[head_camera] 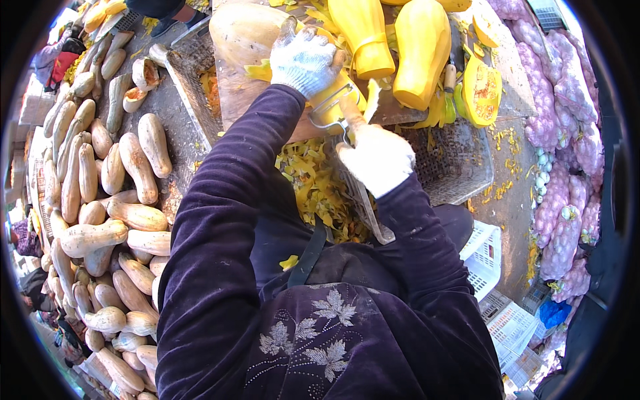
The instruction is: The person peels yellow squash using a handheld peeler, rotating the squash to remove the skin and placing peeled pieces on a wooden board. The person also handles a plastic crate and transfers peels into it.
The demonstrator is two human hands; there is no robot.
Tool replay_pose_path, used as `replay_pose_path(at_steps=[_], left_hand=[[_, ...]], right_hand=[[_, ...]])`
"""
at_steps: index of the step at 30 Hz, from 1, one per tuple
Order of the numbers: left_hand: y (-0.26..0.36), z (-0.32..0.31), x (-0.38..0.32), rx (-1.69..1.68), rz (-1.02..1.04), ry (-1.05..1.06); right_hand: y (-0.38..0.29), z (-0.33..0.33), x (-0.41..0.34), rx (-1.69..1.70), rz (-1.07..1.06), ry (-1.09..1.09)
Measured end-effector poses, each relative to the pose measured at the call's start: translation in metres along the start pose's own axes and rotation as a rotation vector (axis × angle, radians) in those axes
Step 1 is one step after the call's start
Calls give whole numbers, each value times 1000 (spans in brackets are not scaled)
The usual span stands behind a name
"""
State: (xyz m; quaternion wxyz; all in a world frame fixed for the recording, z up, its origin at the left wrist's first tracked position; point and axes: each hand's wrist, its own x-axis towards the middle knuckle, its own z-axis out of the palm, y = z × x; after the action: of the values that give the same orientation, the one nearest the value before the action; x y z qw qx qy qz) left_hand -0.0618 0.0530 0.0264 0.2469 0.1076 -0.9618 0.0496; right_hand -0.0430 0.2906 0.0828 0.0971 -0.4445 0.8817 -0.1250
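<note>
My left hand (305,62), in a white knit glove with worn fingertips, grips the top of a partly peeled butternut squash lying on a wooden board (235,95). In my right hand (377,150), gloved too, is a wide wire-framed peeler (332,107), its head against the squash's yellow end. A curled strip of peel (372,100) stands up beside the peeler. Behind my left hand lies a tan unpeeled squash (245,32). Peeled yellow squashes (422,52) lie to the right, near a cut half with seeds (483,92) and a wooden handle (450,77).
Yellow peelings (325,185) fill a container below the board's edge. Plastic crates stand at left (192,100) and right (465,160), with a white crate (482,260) lower right. Many unpeeled squashes (137,215) are piled at left. Net sacks of bulbs (565,210) line the right. People are at far left.
</note>
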Motion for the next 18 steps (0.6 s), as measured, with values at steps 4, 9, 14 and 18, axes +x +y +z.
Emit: replay_pose_path(at_steps=[4,9,14,18], left_hand=[[-1,2,-3,-16,-31,-69],[0,1,-2,-103,-90,-92],[-67,-15,-3,117,-183,344],[-122,1,-14,6,-454,252]], right_hand=[[-2,7,-39,-38,264,-379],[10,21,-77,94,212,-151],[28,21,-20,11,157,-122],[28,-6,-27,84,193,-272]])
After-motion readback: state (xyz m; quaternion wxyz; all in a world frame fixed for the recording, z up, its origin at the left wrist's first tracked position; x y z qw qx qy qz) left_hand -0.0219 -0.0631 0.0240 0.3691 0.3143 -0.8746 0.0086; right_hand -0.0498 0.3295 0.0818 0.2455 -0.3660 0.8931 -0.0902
